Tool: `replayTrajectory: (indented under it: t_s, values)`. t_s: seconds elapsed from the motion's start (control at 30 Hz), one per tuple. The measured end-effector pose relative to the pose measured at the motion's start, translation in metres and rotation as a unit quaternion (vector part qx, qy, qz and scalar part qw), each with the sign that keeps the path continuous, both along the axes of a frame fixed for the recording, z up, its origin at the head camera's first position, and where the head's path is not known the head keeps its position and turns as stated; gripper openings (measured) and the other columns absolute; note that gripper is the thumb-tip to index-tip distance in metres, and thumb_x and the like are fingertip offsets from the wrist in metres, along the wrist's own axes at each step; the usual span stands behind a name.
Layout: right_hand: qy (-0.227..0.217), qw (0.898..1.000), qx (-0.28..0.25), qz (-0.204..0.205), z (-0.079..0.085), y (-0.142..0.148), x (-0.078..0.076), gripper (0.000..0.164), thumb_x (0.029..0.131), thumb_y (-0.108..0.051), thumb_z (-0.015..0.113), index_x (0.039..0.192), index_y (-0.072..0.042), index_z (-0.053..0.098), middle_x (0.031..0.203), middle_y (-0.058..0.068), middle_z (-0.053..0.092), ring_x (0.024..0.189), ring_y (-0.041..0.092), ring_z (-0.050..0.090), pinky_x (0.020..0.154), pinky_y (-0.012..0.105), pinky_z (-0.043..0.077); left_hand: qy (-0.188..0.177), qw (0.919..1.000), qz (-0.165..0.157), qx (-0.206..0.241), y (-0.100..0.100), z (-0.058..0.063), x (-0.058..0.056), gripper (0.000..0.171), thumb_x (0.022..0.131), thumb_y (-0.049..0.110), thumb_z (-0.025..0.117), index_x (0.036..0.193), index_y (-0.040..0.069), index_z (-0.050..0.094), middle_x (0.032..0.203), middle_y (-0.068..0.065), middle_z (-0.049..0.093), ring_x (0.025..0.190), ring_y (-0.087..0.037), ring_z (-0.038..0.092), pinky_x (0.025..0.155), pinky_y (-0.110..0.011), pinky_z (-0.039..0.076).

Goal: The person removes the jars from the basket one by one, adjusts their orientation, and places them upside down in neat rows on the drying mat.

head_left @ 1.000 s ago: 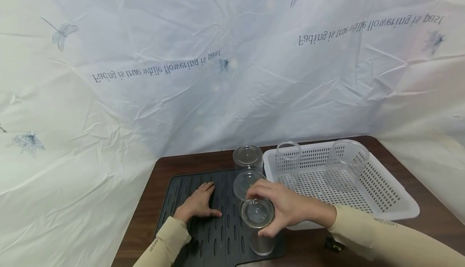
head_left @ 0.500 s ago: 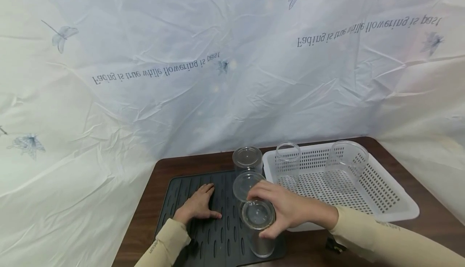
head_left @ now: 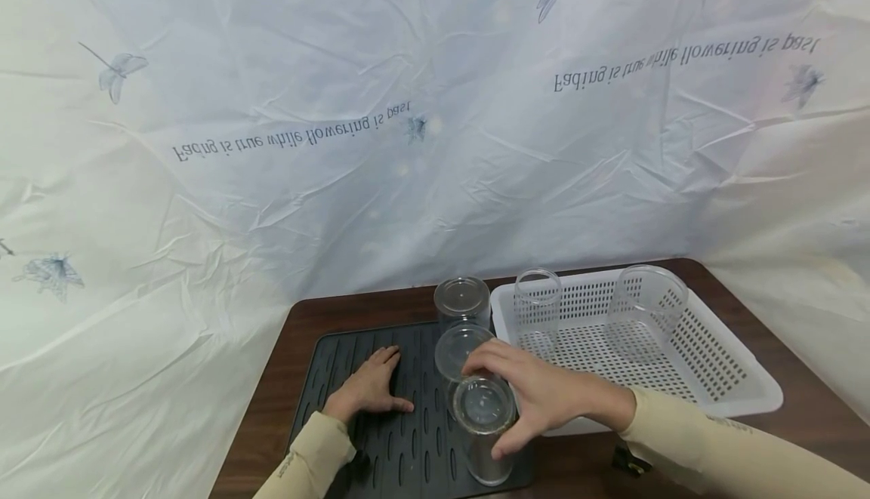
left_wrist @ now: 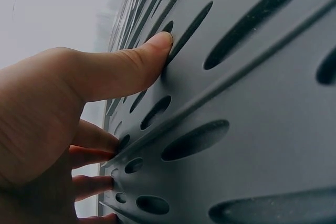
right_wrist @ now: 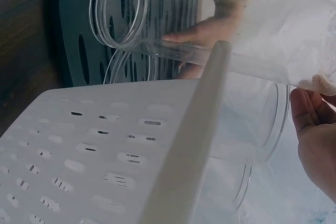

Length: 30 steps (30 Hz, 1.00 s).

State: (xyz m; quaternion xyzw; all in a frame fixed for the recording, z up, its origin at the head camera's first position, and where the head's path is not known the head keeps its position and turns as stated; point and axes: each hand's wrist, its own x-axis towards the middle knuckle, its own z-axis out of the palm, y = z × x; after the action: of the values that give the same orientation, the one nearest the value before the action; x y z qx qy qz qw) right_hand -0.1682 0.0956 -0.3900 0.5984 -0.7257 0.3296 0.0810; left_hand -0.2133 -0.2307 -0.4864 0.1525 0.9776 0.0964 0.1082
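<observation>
My right hand holds a clear jar by its upper end, fingers on the far side and thumb on the near side. The jar stands upside down near the front right corner of the dark ribbed mat. In the right wrist view, its ringed rim is down at the mat. Behind it are two more clear jars, a middle jar and a far jar, in a row. My left hand rests on the mat with fingers spread; the left wrist view shows its thumb touching the surface.
A white perforated basket stands right of the mat, holding a narrow clear jar and a wider clear jar. A printed white sheet hangs behind the brown wooden table.
The right thumb has shifted slightly down along the jar's near side. The jar appears marginally lower, as does the whole scene. My left hand stays on the mat.
</observation>
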Motion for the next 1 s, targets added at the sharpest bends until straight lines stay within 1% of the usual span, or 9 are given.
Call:
replayTrajectory:
  t_s: [0.13, 0.3, 0.4, 0.47, 0.6, 0.7, 0.83, 0.9, 1.0]
  values:
    - [-0.001, 1.0, 0.007, -0.003, -0.001, 0.002, 0.0, 0.087, 0.07, -0.06, 0.08, 0.133, -0.009, 0.049, 0.127, 0.0, 0.051, 0.117, 0.01, 0.048, 0.096, 0.03, 0.048, 0.002, 1.0, -0.002, 0.0, 0.0, 0.0, 0.0, 0.102, 0.071, 0.058, 0.081, 0.146, 0.0, 0.042, 0.155, -0.016, 0.034, 0.143, -0.04, 0.03, 0.112, -0.058, 0.032]
    - [-0.033, 0.999, 0.013, -0.002, 0.001, 0.006, 0.0, 0.09, 0.072, -0.06, 0.079, 0.138, -0.008, 0.046, 0.132, 0.004, 0.048, 0.115, 0.011, 0.048, 0.094, 0.028, 0.048, 0.003, 1.0, -0.008, 0.0, 0.0, 0.001, 0.0, 0.103, 0.071, 0.059, 0.08, 0.145, -0.001, 0.042, 0.155, -0.017, 0.035, 0.143, -0.04, 0.03, 0.112, -0.058, 0.032]
    - [-0.049, 0.999, 0.012, -0.009, 0.005, 0.008, 0.0, 0.091, 0.074, -0.059, 0.078, 0.14, -0.008, 0.044, 0.134, 0.006, 0.047, 0.114, 0.013, 0.048, 0.093, 0.03, 0.048, 0.003, 0.9999, -0.011, 0.001, 0.0, 0.001, 0.001, 0.103, 0.071, 0.059, 0.08, 0.145, -0.002, 0.042, 0.155, -0.017, 0.035, 0.143, -0.04, 0.03, 0.112, -0.058, 0.032]
    - [-0.056, 0.998, 0.008, -0.017, 0.008, 0.011, -0.001, 0.09, 0.074, -0.058, 0.078, 0.142, -0.011, 0.042, 0.134, 0.006, 0.048, 0.112, 0.015, 0.049, 0.093, 0.032, 0.049, 0.004, 0.9999, -0.012, 0.002, -0.001, 0.001, 0.001, 0.103, 0.071, 0.059, 0.08, 0.145, -0.002, 0.042, 0.154, -0.017, 0.035, 0.143, -0.04, 0.03, 0.112, -0.058, 0.032]
    - [-0.051, 0.998, -0.01, -0.033, 0.014, 0.015, -0.005, 0.089, 0.073, -0.056, 0.08, 0.143, -0.015, 0.041, 0.131, 0.006, 0.05, 0.109, 0.017, 0.051, 0.09, 0.033, 0.049, 0.004, 0.9999, -0.012, 0.004, -0.002, 0.0, 0.001, 0.103, 0.071, 0.058, 0.081, 0.145, -0.002, 0.042, 0.154, -0.018, 0.035, 0.143, -0.041, 0.03, 0.112, -0.058, 0.031]
    - [-0.023, 0.998, -0.036, -0.045, 0.018, 0.019, -0.01, 0.089, 0.073, -0.056, 0.08, 0.141, -0.012, 0.043, 0.128, 0.005, 0.053, 0.107, 0.017, 0.051, 0.089, 0.032, 0.049, 0.004, 0.9999, -0.013, 0.004, -0.001, 0.0, 0.001, 0.103, 0.07, 0.058, 0.081, 0.145, -0.003, 0.043, 0.154, -0.018, 0.035, 0.143, -0.041, 0.03, 0.112, -0.058, 0.031]
    - [0.004, 0.995, -0.067, -0.075, 0.025, 0.028, -0.018, 0.09, 0.07, -0.053, 0.083, 0.14, -0.009, 0.046, 0.129, 0.002, 0.054, 0.108, 0.015, 0.054, 0.09, 0.032, 0.05, 0.001, 0.9999, -0.012, 0.004, -0.002, 0.001, 0.0, 0.103, 0.07, 0.058, 0.081, 0.145, -0.003, 0.043, 0.154, -0.018, 0.035, 0.143, -0.041, 0.03, 0.112, -0.058, 0.031]
    - [0.004, 0.992, -0.071, -0.102, 0.029, 0.034, -0.021, 0.092, 0.068, -0.052, 0.084, 0.141, -0.011, 0.046, 0.13, -0.001, 0.054, 0.109, 0.013, 0.054, 0.091, 0.032, 0.05, -0.002, 0.9999, -0.012, 0.005, -0.002, 0.001, 0.0, 0.103, 0.071, 0.058, 0.081, 0.145, -0.002, 0.042, 0.154, -0.017, 0.035, 0.143, -0.041, 0.03, 0.112, -0.058, 0.031]
    - [-0.003, 0.987, -0.072, -0.142, 0.037, 0.043, -0.024, 0.094, 0.065, -0.047, 0.087, 0.141, -0.011, 0.046, 0.131, 0.0, 0.053, 0.111, 0.013, 0.054, 0.093, 0.034, 0.05, -0.007, 0.9999, -0.012, 0.009, -0.002, 0.001, 0.0, 0.103, 0.071, 0.058, 0.08, 0.145, -0.002, 0.042, 0.155, -0.017, 0.034, 0.143, -0.041, 0.029, 0.112, -0.058, 0.031]
